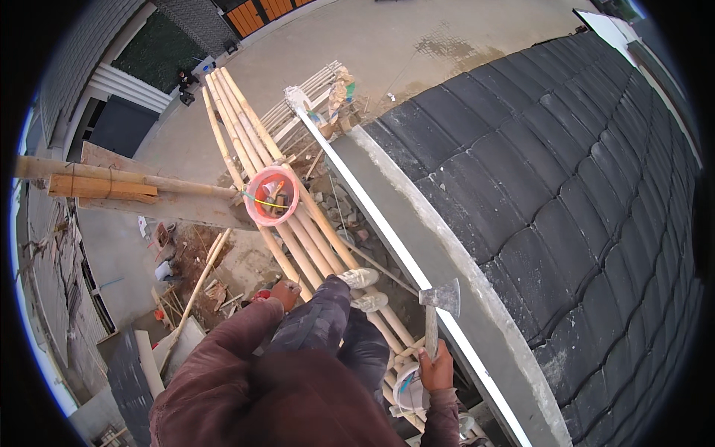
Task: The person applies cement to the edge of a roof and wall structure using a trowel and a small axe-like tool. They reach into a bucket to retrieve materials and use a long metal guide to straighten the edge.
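Note:
My right hand (436,369) grips the wooden handle of a hatchet (439,296), its broad grey head raised beside the white gutter edge (380,242). My left hand (285,295) is curled beside my left thigh; I cannot make out what, if anything, is in it. My legs and pale shoes (359,279) are on a walkway of bamboo poles (316,242). Farther along the poles sits a pink bucket (261,216) holding tools I cannot tell apart, with a yellow-green item across it. A white bucket (407,391) hangs or rests just left of my right hand, partly hidden.
A dark tiled roof (566,223) fills the right, beside a concrete ledge (477,305). A crossing pole with timber (104,186) juts from the left. Far below are a paved yard (372,33), rubble (346,212), debris, and a small figure of another person (186,78).

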`<action>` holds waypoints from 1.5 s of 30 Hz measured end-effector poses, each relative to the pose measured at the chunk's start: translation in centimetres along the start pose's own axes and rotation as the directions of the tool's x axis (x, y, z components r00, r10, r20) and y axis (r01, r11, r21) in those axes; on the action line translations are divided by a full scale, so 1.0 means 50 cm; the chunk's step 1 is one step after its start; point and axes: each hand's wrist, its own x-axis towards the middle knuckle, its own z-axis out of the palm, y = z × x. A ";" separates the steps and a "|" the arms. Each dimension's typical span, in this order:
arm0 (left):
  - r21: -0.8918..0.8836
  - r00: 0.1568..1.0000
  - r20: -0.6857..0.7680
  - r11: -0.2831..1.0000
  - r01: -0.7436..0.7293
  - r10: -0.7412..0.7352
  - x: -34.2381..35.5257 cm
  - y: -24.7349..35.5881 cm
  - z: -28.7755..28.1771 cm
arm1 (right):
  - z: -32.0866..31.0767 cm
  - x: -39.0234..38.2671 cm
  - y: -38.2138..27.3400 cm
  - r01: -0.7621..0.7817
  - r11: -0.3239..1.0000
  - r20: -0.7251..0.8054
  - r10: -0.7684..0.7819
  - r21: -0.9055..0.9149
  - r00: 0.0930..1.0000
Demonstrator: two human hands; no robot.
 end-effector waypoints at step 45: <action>0.233 0.737 -0.061 0.727 -0.645 0.673 0.340 0.418 0.320 | 0.131 0.343 0.203 0.119 0.988 -0.091 -0.127 -0.096 0.988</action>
